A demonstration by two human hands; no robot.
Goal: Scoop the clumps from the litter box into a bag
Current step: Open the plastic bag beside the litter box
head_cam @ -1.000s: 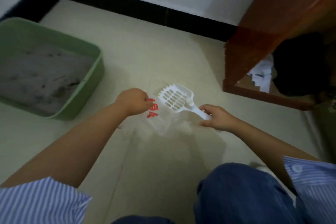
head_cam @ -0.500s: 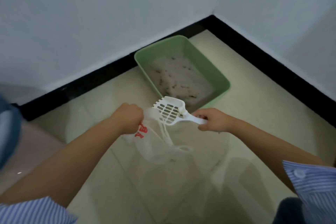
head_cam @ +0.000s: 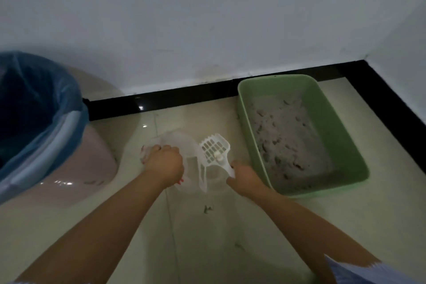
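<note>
A green litter box with grey litter and darker clumps stands on the floor at the right, near the wall corner. My left hand grips the rim of a thin clear plastic bag with red print, held open just left of the box. My right hand holds the handle of a white slotted scoop. The scoop's head is raised beside the bag's mouth, and no clumps show in it.
A pink waste bin lined with a blue bag stands at the left. A black skirting board runs along the white wall. A few dark litter crumbs lie on the pale tiled floor between my arms.
The view has swung left, so the litter box now lies to the right and the lined bin has come into sight. Both hands keep their hold on bag and scoop.
</note>
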